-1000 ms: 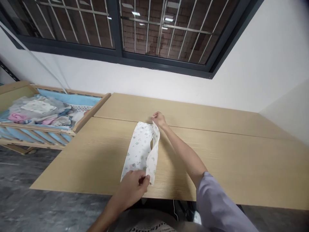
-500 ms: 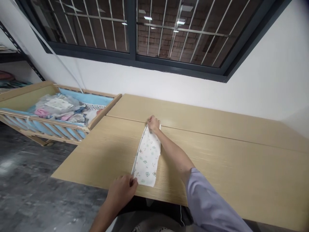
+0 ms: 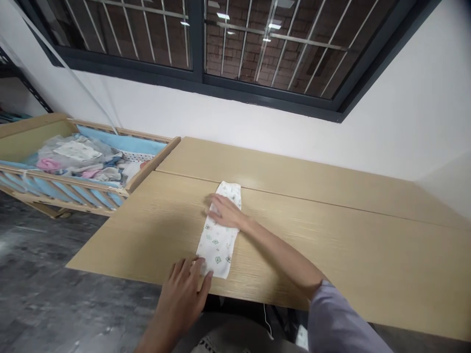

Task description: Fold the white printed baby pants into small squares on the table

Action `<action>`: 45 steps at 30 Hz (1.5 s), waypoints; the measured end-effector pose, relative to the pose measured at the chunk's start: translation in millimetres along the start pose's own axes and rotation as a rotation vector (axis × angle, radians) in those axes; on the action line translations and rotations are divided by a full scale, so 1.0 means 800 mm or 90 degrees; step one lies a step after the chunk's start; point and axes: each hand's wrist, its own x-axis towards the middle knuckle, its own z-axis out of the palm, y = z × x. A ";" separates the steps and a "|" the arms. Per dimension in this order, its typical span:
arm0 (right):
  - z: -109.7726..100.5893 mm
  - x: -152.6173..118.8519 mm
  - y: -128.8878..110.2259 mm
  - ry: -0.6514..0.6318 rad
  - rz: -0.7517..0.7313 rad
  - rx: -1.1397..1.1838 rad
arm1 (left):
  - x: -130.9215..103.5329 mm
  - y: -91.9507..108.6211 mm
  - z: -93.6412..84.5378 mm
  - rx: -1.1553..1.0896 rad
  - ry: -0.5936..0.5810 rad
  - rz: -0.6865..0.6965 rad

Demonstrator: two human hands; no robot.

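A folded white cloth (image 3: 217, 244) with small green prints lies lengthwise on the wooden table (image 3: 312, 235). My right hand (image 3: 225, 211) rests flat across its upper half, fingers extended toward the left edge and slightly blurred. At the near left corner of the cloth is my left hand (image 3: 186, 285), its fingers spread, with the fingertips touching the fabric. Neither hand grips the cloth. The part of the fabric under my right palm is hidden.
A wooden crib (image 3: 152, 164) with blue lining stands left of the table, holding a pile of clothes (image 3: 79, 152). Behind the table are a white wall and a barred window (image 3: 198, 44). A white cable (image 3: 267, 321) hangs below the near edge.
My right hand has let go of the cloth's far end and moved down onto its upper half, opening flat. My left hand has opened from its pinch at the near corner.
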 end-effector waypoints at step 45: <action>-0.002 0.037 0.156 -0.123 0.002 -0.106 | -0.035 0.014 0.044 0.099 -0.138 0.148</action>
